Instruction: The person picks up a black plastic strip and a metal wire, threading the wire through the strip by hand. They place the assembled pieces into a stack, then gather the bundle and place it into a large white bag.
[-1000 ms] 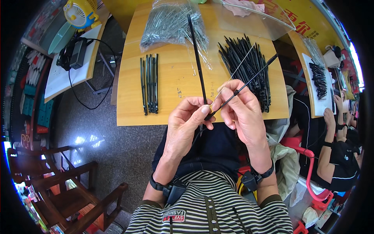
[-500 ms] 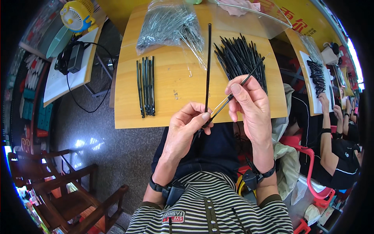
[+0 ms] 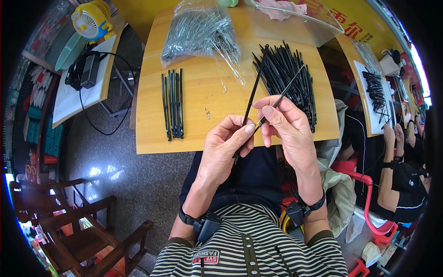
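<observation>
My left hand (image 3: 227,142) pinches a slim black rod (image 3: 256,83) between thumb and fingers, its upper end slanting up and away. A second slim black rod (image 3: 288,85) crosses below it, running from my left fingers up through the curled fingers of my right hand (image 3: 287,123). That right thumb and forefinger close on this second rod. A small pale bit shows between the two hands, too fine to make out. Behind my right hand lies a heap of black rods (image 3: 290,69). Several more black rods (image 3: 173,104) lie side by side at the left of the table.
The wooden table (image 3: 198,134) carries a clear bag of thin metal wires (image 3: 198,34) at the back. A clear plastic tray (image 3: 295,25) stands beside it. At left are a side table with a black adapter (image 3: 90,69) and a wooden chair (image 3: 83,231). Another person's hands (image 3: 392,134) are at right.
My right hand has drawn down and left, nearer my left hand, and its rod has slid closer. The left-hand rod now leans right instead of standing upright.
</observation>
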Tool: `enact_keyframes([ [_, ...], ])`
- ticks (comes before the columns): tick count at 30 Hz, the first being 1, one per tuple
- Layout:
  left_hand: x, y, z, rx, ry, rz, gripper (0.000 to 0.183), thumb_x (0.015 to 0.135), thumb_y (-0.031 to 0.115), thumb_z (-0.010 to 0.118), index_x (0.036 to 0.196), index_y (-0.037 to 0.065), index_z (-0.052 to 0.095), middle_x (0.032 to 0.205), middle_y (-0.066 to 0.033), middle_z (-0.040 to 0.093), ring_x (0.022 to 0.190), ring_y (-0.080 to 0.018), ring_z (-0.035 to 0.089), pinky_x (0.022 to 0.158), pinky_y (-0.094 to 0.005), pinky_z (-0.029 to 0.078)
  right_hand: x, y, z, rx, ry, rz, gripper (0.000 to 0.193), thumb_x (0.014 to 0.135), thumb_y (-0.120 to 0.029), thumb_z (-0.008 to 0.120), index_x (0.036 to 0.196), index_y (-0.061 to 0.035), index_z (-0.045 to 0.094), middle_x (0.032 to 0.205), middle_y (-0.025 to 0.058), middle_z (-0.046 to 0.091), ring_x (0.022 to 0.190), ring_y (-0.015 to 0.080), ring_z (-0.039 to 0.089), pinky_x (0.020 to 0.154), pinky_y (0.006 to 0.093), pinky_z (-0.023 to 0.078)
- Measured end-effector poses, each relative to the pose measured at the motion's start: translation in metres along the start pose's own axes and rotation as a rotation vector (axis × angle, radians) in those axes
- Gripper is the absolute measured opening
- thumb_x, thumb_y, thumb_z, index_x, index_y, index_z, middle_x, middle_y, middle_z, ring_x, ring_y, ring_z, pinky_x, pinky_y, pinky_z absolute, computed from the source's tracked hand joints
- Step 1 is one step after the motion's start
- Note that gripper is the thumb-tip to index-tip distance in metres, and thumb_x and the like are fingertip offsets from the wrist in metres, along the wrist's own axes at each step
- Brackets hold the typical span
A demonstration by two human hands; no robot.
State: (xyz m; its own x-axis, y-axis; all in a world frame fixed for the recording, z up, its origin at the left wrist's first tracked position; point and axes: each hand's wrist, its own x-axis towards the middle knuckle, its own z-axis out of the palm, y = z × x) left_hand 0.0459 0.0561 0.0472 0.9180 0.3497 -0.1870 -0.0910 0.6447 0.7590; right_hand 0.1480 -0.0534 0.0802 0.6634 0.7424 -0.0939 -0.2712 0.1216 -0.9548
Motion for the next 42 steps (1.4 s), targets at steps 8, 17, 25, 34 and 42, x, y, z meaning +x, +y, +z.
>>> enact_keyframes([
  [8,0.0,0.001,-0.002,-0.073,0.0,-0.017,0.008,0.087,0.011,0.06,0.091,0.005,0.056,0.076,0.0013,0.055,0.062,-0.0044,0.049,0.05,-0.0171,0.035,0.002,0.001,-0.002,0.099,-0.006,0.023,0.027,0.089,-0.016,0.058,0.107,0.0033,0.054,0.08,0.0032,0.056,0.068,0.0088,0.058,0.058,0.0207,0.05],
  [17,0.002,-0.004,-0.002,0.11,0.064,0.078,0.016,0.086,0.011,0.062,0.098,0.002,0.059,0.078,0.0001,0.058,0.064,-0.0044,0.051,0.053,-0.0171,0.04,0.002,0.003,-0.003,0.036,0.007,0.02,0.016,0.086,-0.007,0.06,0.098,0.0016,0.054,0.083,0.0049,0.058,0.069,0.0092,0.058,0.063,0.0213,0.051],
  [25,0.003,-0.004,0.0,0.137,0.053,0.082,0.016,0.085,0.011,0.063,0.097,0.001,0.06,0.075,0.0003,0.058,0.063,-0.0042,0.051,0.052,-0.0167,0.039,0.002,0.003,-0.003,-0.027,0.017,-0.051,0.012,0.085,-0.006,0.061,0.092,0.0001,0.053,0.085,0.0046,0.058,0.066,0.007,0.055,0.062,0.0185,0.046],
  [34,0.003,-0.01,-0.003,0.158,0.148,0.125,0.012,0.084,0.011,0.063,0.092,0.002,0.06,0.074,0.0006,0.057,0.061,-0.004,0.05,0.052,-0.0167,0.038,0.003,0.011,0.004,0.005,0.039,-0.072,0.01,0.085,-0.003,0.059,0.09,0.0021,0.051,0.081,0.0052,0.056,0.066,0.0065,0.054,0.061,0.0197,0.047],
  [42,0.005,-0.019,-0.005,0.132,0.186,0.13,0.004,0.085,0.007,0.06,0.087,0.004,0.059,0.071,-0.0018,0.058,0.058,-0.0052,0.047,0.05,-0.0176,0.034,0.006,0.02,0.009,-0.134,0.134,-0.058,0.012,0.081,-0.003,0.061,0.081,0.0021,0.05,0.072,0.0051,0.057,0.061,0.0064,0.054,0.054,0.0206,0.045],
])
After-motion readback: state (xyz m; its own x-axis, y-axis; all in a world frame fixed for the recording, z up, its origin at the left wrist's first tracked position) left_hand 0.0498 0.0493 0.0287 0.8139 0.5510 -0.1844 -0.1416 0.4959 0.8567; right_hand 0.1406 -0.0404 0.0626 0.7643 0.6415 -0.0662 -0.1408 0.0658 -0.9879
